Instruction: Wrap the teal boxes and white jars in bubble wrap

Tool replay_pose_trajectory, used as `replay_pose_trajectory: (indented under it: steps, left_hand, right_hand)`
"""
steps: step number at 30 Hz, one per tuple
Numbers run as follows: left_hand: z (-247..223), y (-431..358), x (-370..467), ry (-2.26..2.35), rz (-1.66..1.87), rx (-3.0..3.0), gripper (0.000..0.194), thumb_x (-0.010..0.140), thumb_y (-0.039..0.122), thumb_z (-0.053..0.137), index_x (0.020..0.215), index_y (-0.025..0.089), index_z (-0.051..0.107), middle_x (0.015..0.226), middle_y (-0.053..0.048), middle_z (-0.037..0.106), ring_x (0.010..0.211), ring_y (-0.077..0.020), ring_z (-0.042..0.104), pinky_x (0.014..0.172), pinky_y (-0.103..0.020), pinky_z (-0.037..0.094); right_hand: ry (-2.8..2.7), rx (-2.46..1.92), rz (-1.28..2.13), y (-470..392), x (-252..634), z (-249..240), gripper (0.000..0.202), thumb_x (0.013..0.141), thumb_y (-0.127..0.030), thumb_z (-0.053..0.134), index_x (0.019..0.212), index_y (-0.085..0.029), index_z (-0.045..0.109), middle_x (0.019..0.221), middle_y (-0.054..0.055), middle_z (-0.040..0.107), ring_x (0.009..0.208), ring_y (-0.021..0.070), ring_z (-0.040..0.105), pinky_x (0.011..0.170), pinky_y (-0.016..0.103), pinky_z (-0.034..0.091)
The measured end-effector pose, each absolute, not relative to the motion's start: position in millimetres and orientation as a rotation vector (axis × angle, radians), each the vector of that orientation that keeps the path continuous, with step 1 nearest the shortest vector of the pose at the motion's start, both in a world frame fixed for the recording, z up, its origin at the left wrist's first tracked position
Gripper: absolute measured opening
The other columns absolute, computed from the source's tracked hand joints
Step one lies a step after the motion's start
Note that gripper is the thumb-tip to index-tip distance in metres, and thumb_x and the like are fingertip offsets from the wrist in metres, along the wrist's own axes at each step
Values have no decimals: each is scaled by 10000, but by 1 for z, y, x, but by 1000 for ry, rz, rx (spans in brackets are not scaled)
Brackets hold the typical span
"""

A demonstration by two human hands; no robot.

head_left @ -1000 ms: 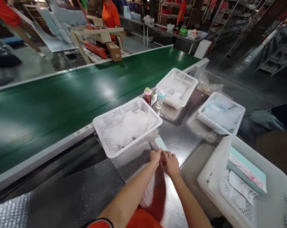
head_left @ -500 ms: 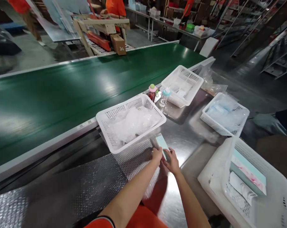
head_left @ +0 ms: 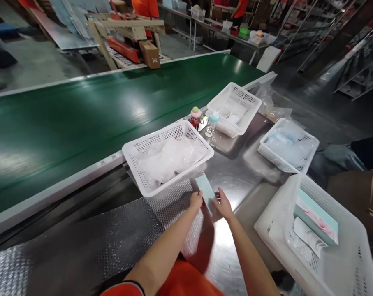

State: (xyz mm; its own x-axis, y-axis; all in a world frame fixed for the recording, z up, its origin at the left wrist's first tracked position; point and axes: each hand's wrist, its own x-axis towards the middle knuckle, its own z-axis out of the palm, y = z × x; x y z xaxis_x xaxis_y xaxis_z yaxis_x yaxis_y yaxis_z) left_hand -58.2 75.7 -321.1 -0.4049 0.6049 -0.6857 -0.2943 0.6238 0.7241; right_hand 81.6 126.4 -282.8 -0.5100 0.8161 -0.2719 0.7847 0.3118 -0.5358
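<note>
A slim pale-blue box (head_left: 206,188) lies on the bubble wrap (head_left: 176,204), and a clear layer of wrap seems to cover it. My left hand (head_left: 196,200) is closed at the box's left edge, pinching the film against it. My right hand (head_left: 224,205) is on the other side, its fingers apart and just touching or very near the box's right edge. Directly beyond them stands a white basket (head_left: 133,164) filled with clear plastic packaging (head_left: 170,158). Parts of the box's near end are hidden by my fingers.
A green conveyor belt (head_left: 90,111) runs behind the steel table (head_left: 244,164). A pink-topped bottle (head_left: 195,118) and a blue-capped bottle (head_left: 211,123) stand by another white basket (head_left: 251,102). To the right are a smaller basket (head_left: 266,154) and a large white bin (head_left: 275,222) holding a blue box (head_left: 318,218).
My hands have moved apart: the left slid left along the box edge, the right loosened from the box. The box's face now looks covered by bubble wrap. The view has shifted slightly.
</note>
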Motion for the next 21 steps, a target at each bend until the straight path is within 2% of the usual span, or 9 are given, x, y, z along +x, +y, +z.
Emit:
replay_pose_trajectory:
  steps: [3, 5, 8, 11, 14, 17, 19, 21]
  left_hand:
    - [-321, 59, -74, 1714, 951, 223, 327, 956, 424, 501, 955, 125, 632, 815, -27, 673, 665, -121, 636, 633, -285, 540]
    - [-322, 48, -86, 1764, 918, 213, 279, 941, 383, 533, 941, 121, 627, 760, -15, 660, 597, -113, 619, 590, -270, 526]
    - [-321, 27, -99, 1848, 893, 234, 174, 914, 273, 549, 963, 118, 611, 720, -9, 647, 512, -115, 602, 531, -261, 509]
    - [-318, -2, -101, 1891, 911, 331, 156, 894, 208, 505, 970, 138, 621, 750, -32, 668, 534, -132, 637, 530, -254, 515]
    - [-312, -34, -103, 1964, 914, 493, 195, 858, 149, 480, 962, 151, 646, 862, -69, 706, 707, -158, 682, 652, -279, 551]
    - [-309, -62, -119, 2105, 859, 670, 265, 834, 93, 445, 991, 132, 654, 1030, -117, 696, 977, -198, 651, 908, -353, 513]
    - [-307, -77, -135, 2184, 783, 795, 296, 842, 94, 429, 1030, 119, 656, 1095, -138, 667, 1081, -218, 602, 1008, -378, 450]
    - [-303, -90, -150, 2216, 685, 929, 327, 849, 101, 426, 1076, 124, 660, 1139, -141, 640, 1111, -227, 578, 1034, -381, 425]
  right_hand:
    - [-2535, -1565, 1003, 123, 73, -282, 616, 717, -375, 699, 1269, -170, 520, 1133, 110, 653, 1011, 246, 628, 835, 352, 512]
    - [-2539, -1573, 964, 106, 58, -282, 713, 650, -366, 742, 1281, -154, 486, 1162, 130, 640, 1033, 275, 614, 839, 371, 501]
    - [-2505, -1659, 776, 70, 34, -283, 732, 724, -367, 677, 1346, -102, 396, 1232, 194, 605, 1055, 297, 607, 843, 391, 493]
    - [-2541, -1715, 532, 37, 14, -283, 723, 809, -341, 613, 1417, -71, 331, 1395, 268, 490, 1117, 318, 598, 882, 408, 489]
    - [-2637, -1693, 318, 9, -5, -283, 716, 846, -320, 588, 1459, -63, 322, 1517, 303, 315, 1295, 413, 460, 1029, 557, 375]
    - [-2675, -1687, 204, -17, -23, -282, 584, 899, -219, 486, 1458, -98, 368, 1525, 301, 299, 1358, 460, 365, 1035, 674, 282]
    - [-2693, -1673, 194, -25, -30, -278, 543, 897, -135, 445, 1439, -156, 416, 1524, 277, 322, 1332, 434, 411, 1002, 641, 336]
    - [-2720, -1646, 240, -22, -30, -274, 542, 870, -130, 495, 1400, -240, 466, 1539, 225, 324, 1287, 401, 460, 959, 575, 400]
